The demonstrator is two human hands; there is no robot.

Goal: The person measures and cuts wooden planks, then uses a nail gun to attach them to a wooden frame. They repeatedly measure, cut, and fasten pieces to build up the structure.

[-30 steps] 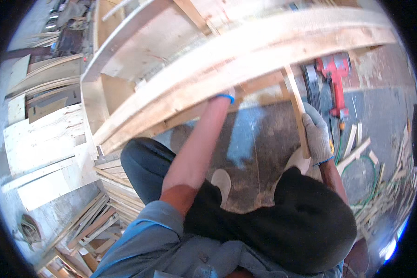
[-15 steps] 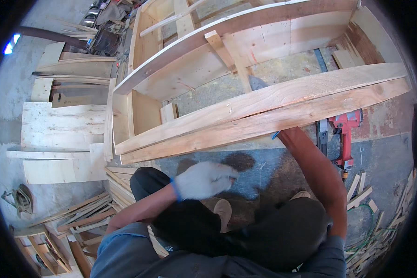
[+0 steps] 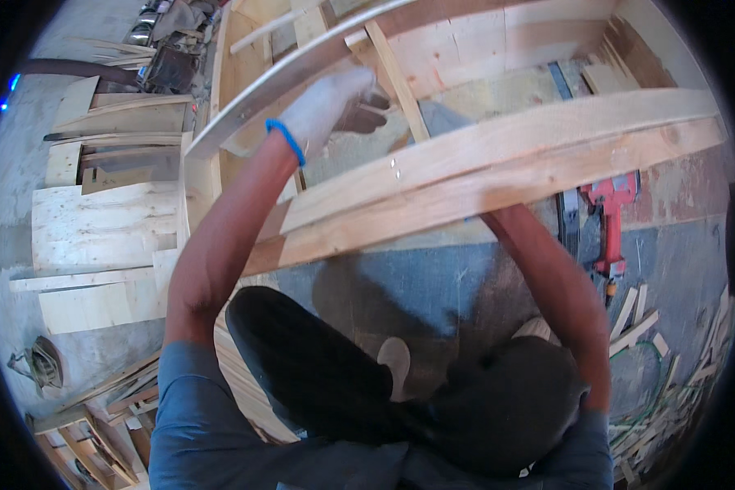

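A long wooden frame (image 3: 482, 163) lies across in front of me, its near side made of two long boards. My left hand (image 3: 335, 102), in a white glove with a blue cuff, is over the frame's inside, fingers apart and slightly curled, nothing visible in them. Just right of its fingertips a narrow wooden strip (image 3: 397, 80) spans from the far board toward the near one. My right forearm passes under the near boards. Part of my gloved right hand (image 3: 443, 120) shows inside the frame by the strip's lower end; its fingers are mostly hidden.
A red nail gun (image 3: 610, 224) lies on the floor at the right, near scattered wood offcuts (image 3: 633, 331) and a green cord. Plywood pieces (image 3: 106, 229) lie at the left, and a round dark object (image 3: 41, 363) rests below them. More wood is stacked lower left.
My left hand has moved up and forward from above my knee to over the inside of the frame. My right hand stays near the same place. The strip now stands at a different slant.
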